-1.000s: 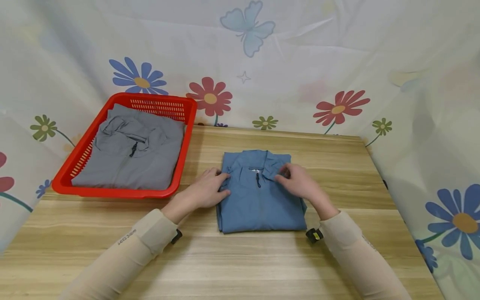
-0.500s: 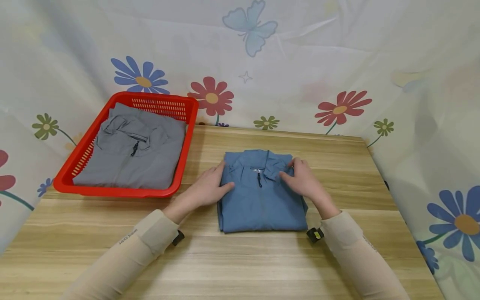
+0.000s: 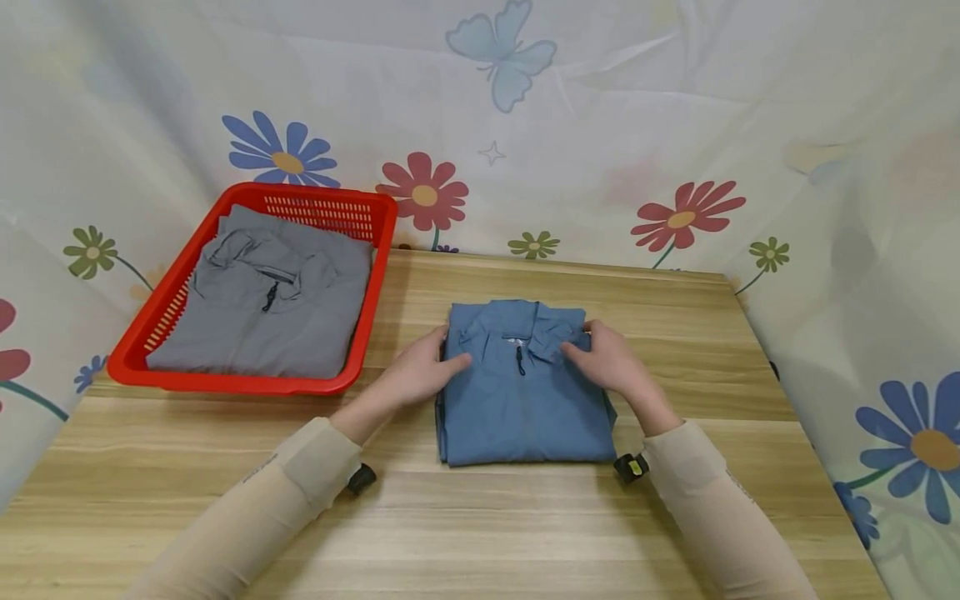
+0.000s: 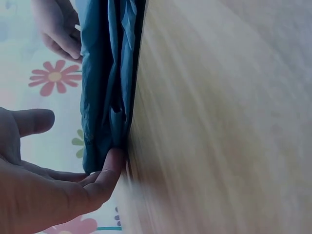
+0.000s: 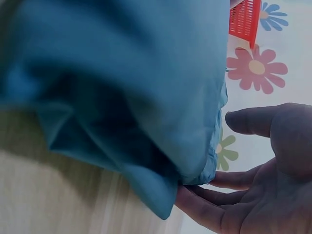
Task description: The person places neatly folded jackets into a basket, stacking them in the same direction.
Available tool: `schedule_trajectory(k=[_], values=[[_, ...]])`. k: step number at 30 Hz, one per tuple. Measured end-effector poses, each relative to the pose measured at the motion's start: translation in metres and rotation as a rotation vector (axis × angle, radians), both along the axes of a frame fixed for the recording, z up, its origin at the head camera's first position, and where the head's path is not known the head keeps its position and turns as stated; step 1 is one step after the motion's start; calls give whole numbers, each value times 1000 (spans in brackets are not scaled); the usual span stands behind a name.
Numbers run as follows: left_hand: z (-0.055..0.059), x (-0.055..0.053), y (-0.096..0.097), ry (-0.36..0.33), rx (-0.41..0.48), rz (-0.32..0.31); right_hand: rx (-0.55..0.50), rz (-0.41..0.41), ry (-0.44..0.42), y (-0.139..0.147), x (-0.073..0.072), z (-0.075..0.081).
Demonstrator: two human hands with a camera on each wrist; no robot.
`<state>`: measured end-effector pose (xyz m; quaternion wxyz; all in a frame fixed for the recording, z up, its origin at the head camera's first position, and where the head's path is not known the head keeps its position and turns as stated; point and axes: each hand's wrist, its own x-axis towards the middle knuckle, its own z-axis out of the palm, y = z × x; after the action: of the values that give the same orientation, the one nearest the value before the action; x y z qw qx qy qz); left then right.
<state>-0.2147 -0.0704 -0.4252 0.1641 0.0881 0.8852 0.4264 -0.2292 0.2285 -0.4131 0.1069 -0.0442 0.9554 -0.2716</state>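
Observation:
A folded blue zip-collar jacket lies flat on the wooden table, its black zipper pull near the collar. My left hand is at its left edge. In the left wrist view, the left fingertips touch the bottom of the folded layers, and the thumb stands apart from the cloth. At the opposite edge is my right hand. The right wrist view shows its fingers against the lower edge of the cloth, with the thumb raised off it. In the head view both thumbs overlap the jacket's top; most other fingers are hidden.
A red plastic basket stands at the back left, holding a folded grey jacket with a black zipper pull. Behind the wooden table hangs a white curtain printed with flowers and a butterfly.
Both hands have shifted from the collar area to the jacket's outer edges. The fingers have gone from curled on the cloth to spread, with thumbs apart. The jacket stays in place.

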Motion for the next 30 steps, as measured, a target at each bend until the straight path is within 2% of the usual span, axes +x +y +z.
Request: schedule_trajectory(k=[7, 11, 19, 24, 30], values=[[2, 0, 2, -80, 109, 45, -15, -8, -28, 3, -2, -2], [0, -2, 2, -92, 155, 72, -40, -16, -41, 4, -2, -2], [-6, -5, 2, -81, 173, 101, -78, -31, -68, 4, -1, -2], [-2, -5, 3, -113, 192, 112, -92, -33, -61, 4, -1, -6], [-4, -8, 3, -171, 242, 131, -116, -38, -45, 4, -1, -7]])
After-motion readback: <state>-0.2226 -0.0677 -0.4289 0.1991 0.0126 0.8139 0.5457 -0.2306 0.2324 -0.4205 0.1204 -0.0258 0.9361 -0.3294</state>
